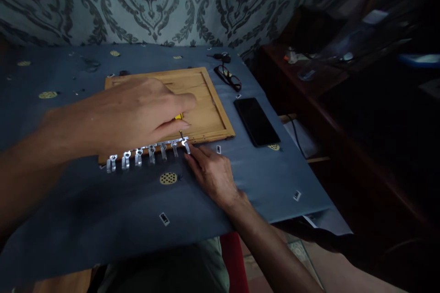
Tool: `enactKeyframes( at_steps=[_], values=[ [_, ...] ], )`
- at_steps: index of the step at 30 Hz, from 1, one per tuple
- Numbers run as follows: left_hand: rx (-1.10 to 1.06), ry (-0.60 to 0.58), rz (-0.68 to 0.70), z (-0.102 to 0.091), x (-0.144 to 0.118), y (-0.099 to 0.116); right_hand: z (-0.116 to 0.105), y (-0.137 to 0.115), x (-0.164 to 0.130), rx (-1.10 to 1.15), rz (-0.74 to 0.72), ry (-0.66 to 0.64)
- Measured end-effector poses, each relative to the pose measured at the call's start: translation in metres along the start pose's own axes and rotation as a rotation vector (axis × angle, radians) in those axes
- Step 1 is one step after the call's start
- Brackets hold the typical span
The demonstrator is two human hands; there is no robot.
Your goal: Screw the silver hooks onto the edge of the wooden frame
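My left hand (137, 105) is closed around a small screwdriver (178, 116); only a bit of its yellow handle shows between the fingers. The thin shaft points down at the right end of a metal hook rail (163, 150). This rail, with several silvery hooks, lies along the near edge of a wooden framed board (195, 87). Thumb and fingers of my right hand (215, 174) pinch the rail's rightmost hook (186, 145). My left hand and forearm hide the board's left part.
To the board's right lie a black phone (257, 122) and eyeglasses (227, 78), with keys (222, 56) behind them. A patterned blue cloth (130, 206) covers the table. At right stands dark wooden furniture (309, 87) with clutter on it. A patterned curtain (195, 4) hangs behind.
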State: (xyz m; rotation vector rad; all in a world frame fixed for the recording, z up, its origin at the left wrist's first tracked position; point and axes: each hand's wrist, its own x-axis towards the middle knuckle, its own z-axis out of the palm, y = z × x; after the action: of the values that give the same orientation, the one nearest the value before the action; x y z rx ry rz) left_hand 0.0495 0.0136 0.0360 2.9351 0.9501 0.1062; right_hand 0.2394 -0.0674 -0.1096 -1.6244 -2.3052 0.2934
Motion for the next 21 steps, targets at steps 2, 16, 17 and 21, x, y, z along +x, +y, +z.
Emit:
enactKeyframes(
  at_steps=[2, 16, 17, 21],
  values=[
    [0.009, -0.027, -0.027, 0.002, 0.001, 0.001, 0.001, 0.001, 0.0, 0.0, -0.01, 0.013],
    [-0.034, -0.022, -0.062, 0.004, -0.013, -0.013, 0.008, 0.006, -0.003, -0.019, -0.096, 0.148],
    [-0.043, -0.018, -0.062, 0.005, -0.014, -0.014, 0.008, 0.006, -0.003, -0.016, -0.1, 0.152],
    [-0.094, -0.033, -0.071, 0.009, -0.016, -0.015, 0.007, 0.006, -0.004, 0.006, -0.113, 0.165]
  ],
)
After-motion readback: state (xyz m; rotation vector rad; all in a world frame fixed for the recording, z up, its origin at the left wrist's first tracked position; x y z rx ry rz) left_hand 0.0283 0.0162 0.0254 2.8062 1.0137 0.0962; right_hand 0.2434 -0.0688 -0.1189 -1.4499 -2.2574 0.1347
